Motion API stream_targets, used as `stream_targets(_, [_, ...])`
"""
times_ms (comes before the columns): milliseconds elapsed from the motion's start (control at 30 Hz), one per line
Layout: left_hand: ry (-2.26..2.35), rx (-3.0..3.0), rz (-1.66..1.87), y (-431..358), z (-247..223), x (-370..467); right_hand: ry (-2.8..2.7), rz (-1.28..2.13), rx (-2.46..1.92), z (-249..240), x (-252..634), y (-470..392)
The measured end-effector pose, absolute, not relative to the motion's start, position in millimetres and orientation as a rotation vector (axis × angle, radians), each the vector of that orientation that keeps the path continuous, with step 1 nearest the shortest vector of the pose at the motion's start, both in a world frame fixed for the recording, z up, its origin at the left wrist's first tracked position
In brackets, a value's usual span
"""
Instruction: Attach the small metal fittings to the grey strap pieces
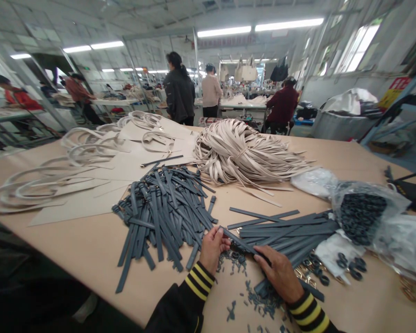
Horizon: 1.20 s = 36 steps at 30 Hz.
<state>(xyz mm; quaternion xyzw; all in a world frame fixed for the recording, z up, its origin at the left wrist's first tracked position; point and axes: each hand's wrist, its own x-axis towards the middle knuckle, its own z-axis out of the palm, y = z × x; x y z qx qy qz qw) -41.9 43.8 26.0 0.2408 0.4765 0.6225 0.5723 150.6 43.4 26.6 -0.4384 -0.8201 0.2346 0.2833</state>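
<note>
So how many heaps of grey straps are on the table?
2. A messy heap of grey straps lies left of the left hand; a neater heap lies above the right hand, which touches one strap. More may hide under the bags.

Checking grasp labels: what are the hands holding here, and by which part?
Both hands hold one grey strap: left hand pinches its near end, right hand grips it further along.

Strap piles flank bare table
</note>
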Motion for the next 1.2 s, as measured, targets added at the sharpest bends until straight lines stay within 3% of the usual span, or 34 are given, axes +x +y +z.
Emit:
stream_targets(467, [1.060, 0.533, 1.431, 43.4, 24.9, -45.5, -2.260, 1.087, -1.211, 43.7, 151.4, 39.4])
stream_targets(1200, [1.150, 0.492, 1.418, 45.9, 27.6, -44.3, -2.220, 1.117, -1.211, 46.4, 152.3, 43.3])
